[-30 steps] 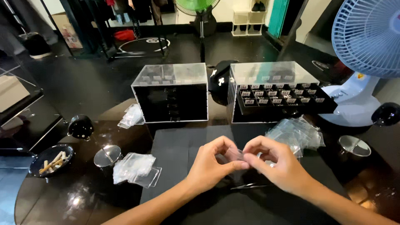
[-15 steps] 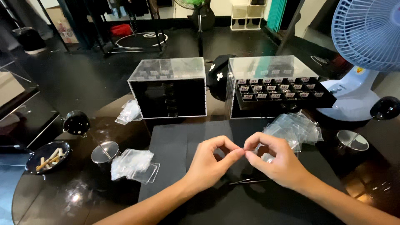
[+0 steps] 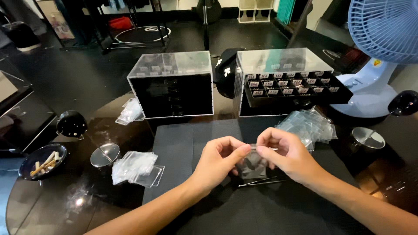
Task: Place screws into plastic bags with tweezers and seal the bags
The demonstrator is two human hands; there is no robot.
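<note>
Your left hand (image 3: 217, 159) and right hand (image 3: 283, 154) both pinch the top of a clear bag (image 3: 253, 163) over the mat's (image 3: 183, 143) middle. Keep the grip light and even, lip level, above the tweezers (image 3: 260, 182) lying near the mat's front edge.

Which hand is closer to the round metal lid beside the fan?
Right. The right hand is nearer the round metal lid than the left hand, which lies farther away.
</note>
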